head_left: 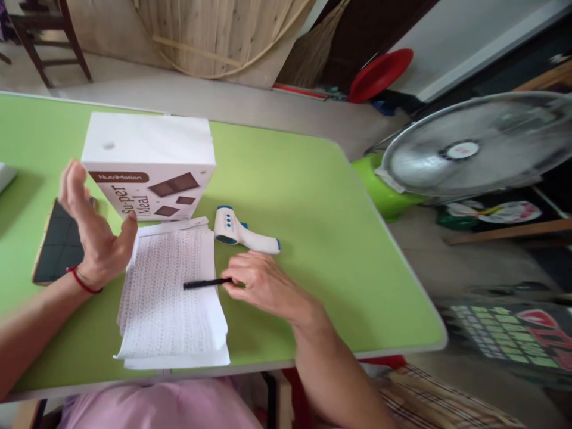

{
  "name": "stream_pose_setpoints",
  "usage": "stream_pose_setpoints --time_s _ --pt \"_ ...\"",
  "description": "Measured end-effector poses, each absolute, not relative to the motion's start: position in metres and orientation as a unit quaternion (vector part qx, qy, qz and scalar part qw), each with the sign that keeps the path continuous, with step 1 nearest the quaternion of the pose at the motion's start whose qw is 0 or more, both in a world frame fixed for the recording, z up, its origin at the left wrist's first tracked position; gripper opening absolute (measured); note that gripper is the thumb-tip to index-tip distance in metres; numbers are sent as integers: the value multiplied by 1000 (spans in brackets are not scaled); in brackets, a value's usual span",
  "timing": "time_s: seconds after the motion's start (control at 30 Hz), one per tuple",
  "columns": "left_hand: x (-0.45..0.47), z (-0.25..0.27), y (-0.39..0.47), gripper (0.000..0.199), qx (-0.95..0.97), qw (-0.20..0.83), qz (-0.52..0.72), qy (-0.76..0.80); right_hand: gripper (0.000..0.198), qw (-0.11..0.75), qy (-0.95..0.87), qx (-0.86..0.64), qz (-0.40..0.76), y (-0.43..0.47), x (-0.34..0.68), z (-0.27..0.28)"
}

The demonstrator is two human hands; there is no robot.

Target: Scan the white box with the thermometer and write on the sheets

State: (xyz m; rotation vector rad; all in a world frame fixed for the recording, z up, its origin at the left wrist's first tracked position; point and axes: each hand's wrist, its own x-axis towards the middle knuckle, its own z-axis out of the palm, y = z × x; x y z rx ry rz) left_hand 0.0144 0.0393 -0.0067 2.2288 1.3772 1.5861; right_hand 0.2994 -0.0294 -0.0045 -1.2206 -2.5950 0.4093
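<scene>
Left hand (98,238): nothing in it, fingers spread wide, up by the box (152,140); contact unclear from here.
Right hand (263,283): pinching a black stick (199,285) by its thin right end.
Stick: above the papers (172,310); can't tell if it touches.
Papers: near side of table (313,196), top sheet already filled with rows of marks.
Thermometer (245,235): far side of right hand, lying unheld.
Left to do: I can't tell.
</scene>
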Motion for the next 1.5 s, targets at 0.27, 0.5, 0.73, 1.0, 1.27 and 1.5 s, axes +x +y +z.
stream_pose_setpoints --time_s 0.27,0.5,0.73,1.0,1.27,1.5 --pt "52 1 -8 46 925 129 244 261 6 505 -619 -508 324 -22 304 -9" --pt "59 -25 -19 95 953 126 78 265 16 514 -532 -497 453 -25 275 -28" --pt "64 -19 -24 92 952 100 39 287 11 517 -548 -580 310 -3 273 -42" --pt "63 -21 -23 90 950 110 57 288 10 527 -538 -591 289 -5 260 -44" --pt "67 -21 -23 96 950 100 60 289 8 481 -626 -578 207 -7 260 -48" --pt "67 -23 -23 97 949 108 65 287 8 466 -632 -588 196 -7 260 -49"
